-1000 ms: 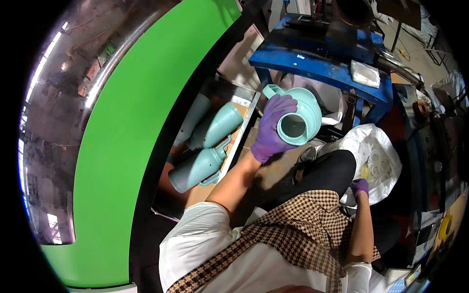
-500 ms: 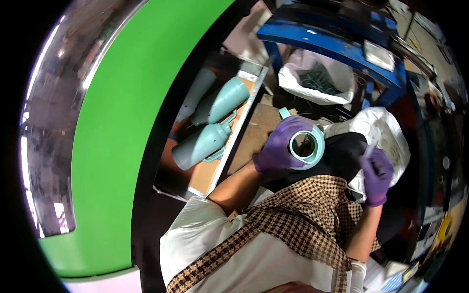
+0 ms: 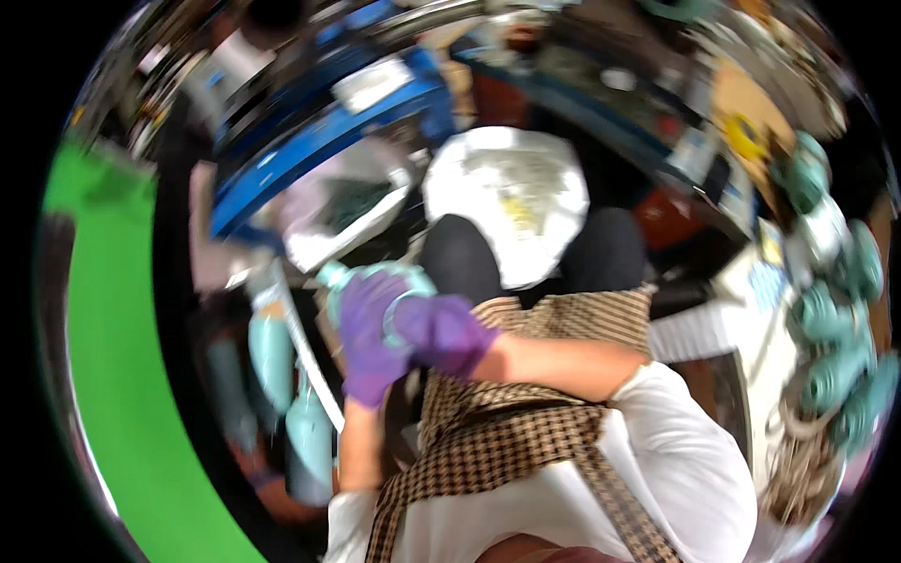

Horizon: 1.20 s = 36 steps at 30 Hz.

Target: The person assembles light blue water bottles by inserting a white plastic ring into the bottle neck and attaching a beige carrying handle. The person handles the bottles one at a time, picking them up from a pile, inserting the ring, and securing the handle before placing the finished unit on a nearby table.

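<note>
purple gloves (image 3: 368,361) are covering the left hand (image 3: 375,324) and the right hand (image 3: 449,333), both ending around the wrists. a white shirt (image 3: 497,521) is showing at the chest, its sleeves (image 3: 685,422) leaving the forearms (image 3: 563,363) bare. over it the person is wearing an apron (image 3: 488,422) in a small tan-and-dark check, with straps (image 3: 615,502) of the same cloth running over the shirt. dark trousers (image 3: 605,253) are covering the knees, and blur is softening finer details.
</note>
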Available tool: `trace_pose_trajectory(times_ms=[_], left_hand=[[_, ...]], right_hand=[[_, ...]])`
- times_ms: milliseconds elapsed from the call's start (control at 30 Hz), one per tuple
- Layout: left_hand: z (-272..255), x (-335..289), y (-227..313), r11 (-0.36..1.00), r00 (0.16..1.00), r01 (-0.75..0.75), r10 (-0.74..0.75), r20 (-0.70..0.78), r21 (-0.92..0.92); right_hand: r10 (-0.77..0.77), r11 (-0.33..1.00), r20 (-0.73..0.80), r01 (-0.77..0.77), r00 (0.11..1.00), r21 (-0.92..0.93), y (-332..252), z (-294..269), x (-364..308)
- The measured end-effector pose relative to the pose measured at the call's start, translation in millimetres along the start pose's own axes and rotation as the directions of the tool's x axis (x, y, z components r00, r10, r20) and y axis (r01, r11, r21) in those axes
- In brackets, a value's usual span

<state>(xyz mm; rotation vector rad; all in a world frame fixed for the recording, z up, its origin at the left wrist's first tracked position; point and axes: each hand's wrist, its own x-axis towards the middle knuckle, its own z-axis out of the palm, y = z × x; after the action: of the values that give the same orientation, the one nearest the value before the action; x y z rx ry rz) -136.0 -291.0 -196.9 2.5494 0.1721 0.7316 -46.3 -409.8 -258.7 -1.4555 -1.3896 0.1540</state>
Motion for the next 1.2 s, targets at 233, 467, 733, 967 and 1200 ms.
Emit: trace_pose_trajectory(times_ms=[233,467,733,967,1200], left_hand=[[10.6,3.3,11.6,0.96,0.973,-0.222,0.207,0.099,0.17],[5.9,37.5,39.4,0.889,0.895,-0.426,0.388,0.221,0.167],[23.4,-7.2,74.8,0.96,0.115,0.076,0.26,0.959,-0.269],[42.9,-47.8,40.2,0.578,0.265,-0.8,0.579,0.771,-0.159],[48.2,-39.7,53.3,-0.057,0.22,-0.938,0.666,0.713,0.343]], right_hand=[[0.03,0.984,0.293,0.022,0.956,-0.175,-15.4,-47.3,5.0],[0.065,0.989,0.036,-0.069,0.997,0.127,-39.8,-108.9,-42.9],[0.032,0.327,-0.903,-0.858,0.428,-0.396,4.7,-394.5,-323.6],[0.221,0.215,-0.961,-0.969,0.169,-0.12,52.4,-414.1,-388.9],[0.252,0.24,-0.947,-0.961,0.201,-0.14,71.4,-431.2,-423.1]])
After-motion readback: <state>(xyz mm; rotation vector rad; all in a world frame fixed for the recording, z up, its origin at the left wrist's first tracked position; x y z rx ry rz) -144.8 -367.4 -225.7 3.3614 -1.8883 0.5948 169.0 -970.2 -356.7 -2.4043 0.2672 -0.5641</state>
